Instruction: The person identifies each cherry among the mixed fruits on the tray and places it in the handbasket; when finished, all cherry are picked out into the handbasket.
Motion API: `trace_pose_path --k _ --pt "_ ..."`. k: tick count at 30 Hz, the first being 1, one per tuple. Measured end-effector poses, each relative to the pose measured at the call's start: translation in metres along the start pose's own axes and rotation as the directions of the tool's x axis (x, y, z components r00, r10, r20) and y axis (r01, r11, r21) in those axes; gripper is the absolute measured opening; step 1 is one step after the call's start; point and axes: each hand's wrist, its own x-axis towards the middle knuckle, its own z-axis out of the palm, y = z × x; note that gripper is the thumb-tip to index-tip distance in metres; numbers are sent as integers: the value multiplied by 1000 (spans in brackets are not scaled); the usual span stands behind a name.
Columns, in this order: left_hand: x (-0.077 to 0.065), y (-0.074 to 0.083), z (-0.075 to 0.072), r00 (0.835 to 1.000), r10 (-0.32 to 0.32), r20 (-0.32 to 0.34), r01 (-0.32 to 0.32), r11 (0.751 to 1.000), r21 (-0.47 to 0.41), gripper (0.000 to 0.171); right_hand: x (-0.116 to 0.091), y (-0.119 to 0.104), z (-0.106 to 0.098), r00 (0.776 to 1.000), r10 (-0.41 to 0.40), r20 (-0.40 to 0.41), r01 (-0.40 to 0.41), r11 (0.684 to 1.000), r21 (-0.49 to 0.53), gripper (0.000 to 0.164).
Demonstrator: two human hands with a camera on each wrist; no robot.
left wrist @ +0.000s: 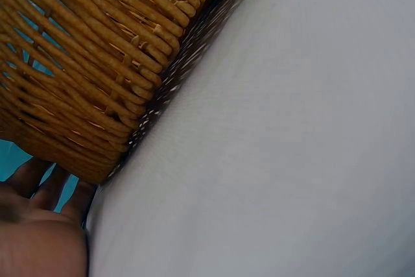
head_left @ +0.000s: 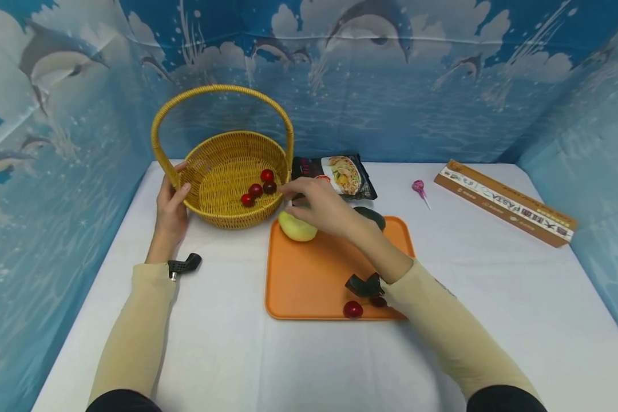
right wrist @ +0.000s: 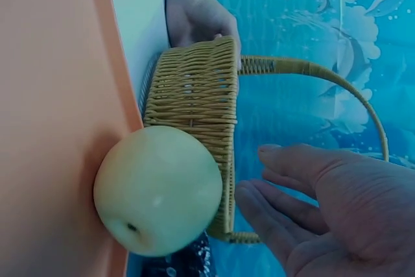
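A yellow wicker basket [head_left: 221, 220] with a tall arched handle stands at the back left. Several red cherries [head_left: 255, 190] lie inside, toward its right side. My left hand [head_left: 171, 209] grips its left rim, thumb over the edge and fingers [left wrist: 48, 189] against the outside weave. At the opposite rim is my right hand [head_left: 316, 205], its thumb and fingers apart with nothing between them in the right wrist view. Below this hand, a pale green apple [right wrist: 157, 189] sits on the orange tray [head_left: 309, 274]. Two more cherries [head_left: 352, 309] lie near the tray's front edge, one partly behind the wrist strap.
A dark green rounded thing [head_left: 371, 216] on the tray's back edge is partly hidden by my right arm. Behind the tray lies a black noodle packet [head_left: 346, 174]. Farther right are a purple-pink lollipop [head_left: 419, 187] and a long brown pasta box [head_left: 504, 203].
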Motion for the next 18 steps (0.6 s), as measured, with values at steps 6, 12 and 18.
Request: trace_pose_path --k 6,12,18 --pt "0 0 -2 1000 -3 -11 3 1000 8 50 -26 -5 -11 999 5 40 -2 997 -81 40" --pt "2 0 0 1000 3 8 -3 1000 1 51 -65 -2 -18 999 -5 33 8 995 -100 41" --pt "0 -1 0 1000 3 -5 -3 1000 1 50 -103 4 -25 997 55 48 -51 996 -73 41"
